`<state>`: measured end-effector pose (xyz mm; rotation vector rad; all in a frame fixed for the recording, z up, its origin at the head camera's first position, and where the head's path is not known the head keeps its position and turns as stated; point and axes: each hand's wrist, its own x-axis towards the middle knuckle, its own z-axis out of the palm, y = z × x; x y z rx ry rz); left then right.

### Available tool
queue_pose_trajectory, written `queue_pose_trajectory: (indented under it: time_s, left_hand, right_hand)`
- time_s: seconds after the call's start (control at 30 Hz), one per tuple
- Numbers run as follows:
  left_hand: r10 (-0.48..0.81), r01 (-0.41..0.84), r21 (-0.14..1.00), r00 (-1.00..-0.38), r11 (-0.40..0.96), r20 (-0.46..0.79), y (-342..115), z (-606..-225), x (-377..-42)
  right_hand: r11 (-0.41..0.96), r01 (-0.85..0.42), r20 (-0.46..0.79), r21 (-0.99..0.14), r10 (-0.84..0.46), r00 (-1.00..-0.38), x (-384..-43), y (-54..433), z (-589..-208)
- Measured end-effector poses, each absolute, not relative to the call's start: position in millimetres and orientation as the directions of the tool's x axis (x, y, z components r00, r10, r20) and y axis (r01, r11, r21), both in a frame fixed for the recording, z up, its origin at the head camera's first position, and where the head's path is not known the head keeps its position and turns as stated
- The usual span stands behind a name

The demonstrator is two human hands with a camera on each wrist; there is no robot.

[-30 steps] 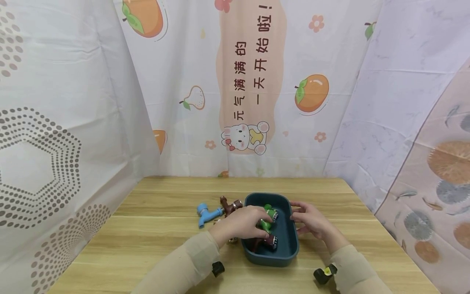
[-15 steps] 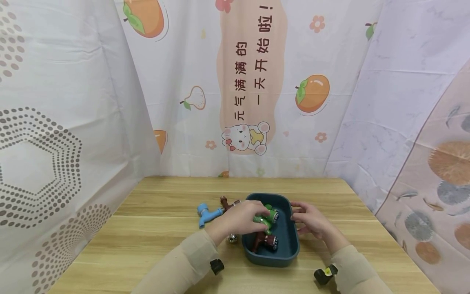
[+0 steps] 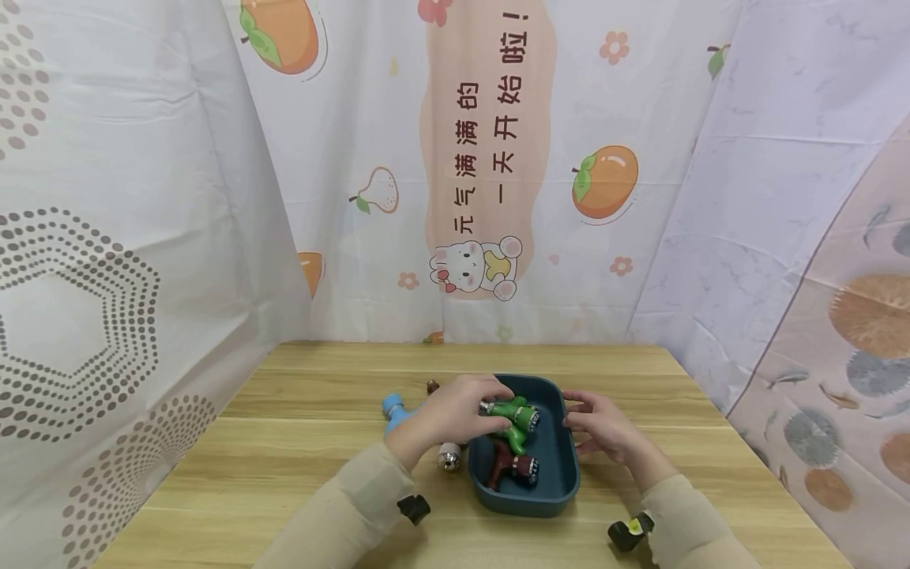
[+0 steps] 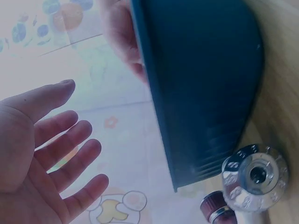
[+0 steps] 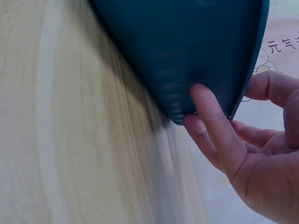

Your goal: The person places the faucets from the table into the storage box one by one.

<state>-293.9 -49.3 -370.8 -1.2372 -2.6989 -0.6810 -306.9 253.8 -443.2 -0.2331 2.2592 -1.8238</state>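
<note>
A dark teal tub (image 3: pixel 526 508) stands on the wooden table with two green taps (image 3: pixel 513 409) and a dark brown tap (image 3: pixel 508 465) inside. My left hand (image 3: pixel 455 407) is over the tub's left rim, beside the green taps. In the left wrist view that left hand (image 4: pixel 51 158) shows spread fingers and holds nothing. My right hand (image 3: pixel 604 427) holds the tub's right side. The right wrist view has the right hand's (image 5: pixel 261 158) fingers on the tub's outer wall (image 5: pixel 177 51), with one fingertip hidden behind the rim.
Left of the tub lie a blue tap (image 3: pixel 395 409), a brown tap (image 3: pixel 432 386) partly hidden by my left hand, and a pale tap with a chrome end (image 3: pixel 449 457). Printed curtains (image 3: pixel 341 261) hang behind the table (image 3: pixel 284 466) and at both sides.
My left hand has let go of a green tap, now lying in the tub, and moved left to the rim. The pale tap shows more clearly. My right hand stays on the tub.
</note>
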Motion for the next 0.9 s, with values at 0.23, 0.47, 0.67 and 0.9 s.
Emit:
queue_pose_trajectory:
  time_s: [0.23,0.47,0.67,0.9]
  left_hand:
    - [0.647,0.711,0.361,-0.702,0.604,0.298,-67,-367,-301]
    - [0.585,0.692,0.407,-0.721,0.595,0.371,-89,-366,-311]
    - [0.535,0.677,0.419,-0.735,0.604,0.416,-105,-364,-313]
    - [0.47,0.628,0.428,-0.775,0.65,0.423,-119,-366,-315]
  right_hand:
    - [0.211,0.025,-0.08,-0.977,-0.255,-0.964,-308,254,-443]
    - [0.204,0.026,-0.08,-0.979,-0.262,-0.962,-308,253,-442]
    - [0.207,0.022,-0.077,-0.978,-0.26,-0.963,-308,254,-442]
    - [0.206,0.02,-0.077,-0.978,-0.272,-0.959,-307,254,-442]
